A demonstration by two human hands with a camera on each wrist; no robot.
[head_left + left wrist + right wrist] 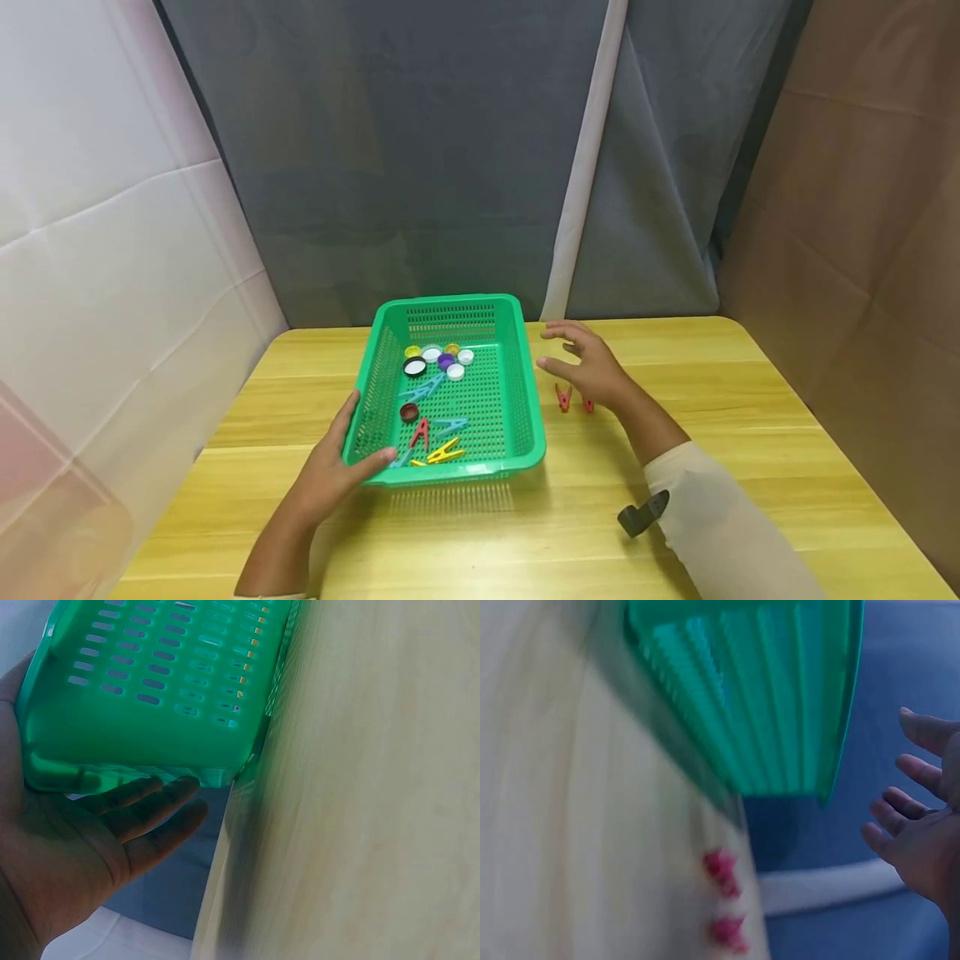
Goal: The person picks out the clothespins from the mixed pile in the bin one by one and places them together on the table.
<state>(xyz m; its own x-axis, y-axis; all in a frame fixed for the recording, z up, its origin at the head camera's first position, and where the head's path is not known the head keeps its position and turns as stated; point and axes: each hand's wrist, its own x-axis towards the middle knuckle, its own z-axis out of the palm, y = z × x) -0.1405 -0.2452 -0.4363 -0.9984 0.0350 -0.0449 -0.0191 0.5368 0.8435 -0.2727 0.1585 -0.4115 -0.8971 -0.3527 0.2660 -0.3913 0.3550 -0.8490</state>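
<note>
A green plastic basket (528, 417) sits on the table in the head view, holding several bottle caps and clothespins. My left hand (330, 475) grips its near left corner, thumb over the rim and fingers along the outer side; the left wrist view shows the fingers against the basket wall (135, 727). To the right of the basket my right hand (588, 367) hovers with fingers apart, holding nothing. Near it on the table lie a red clothespin (563, 398) and a second red clothespin (588, 406), the latter partly hidden by the hand.
Inside the basket are a dark red cap (408, 412), a purple cap (446, 362) and a yellow clothespin (446, 452). Behind the wooden table (675, 375) hangs a grey curtain (450, 167). A dark strap (642, 514) is on the right sleeve.
</note>
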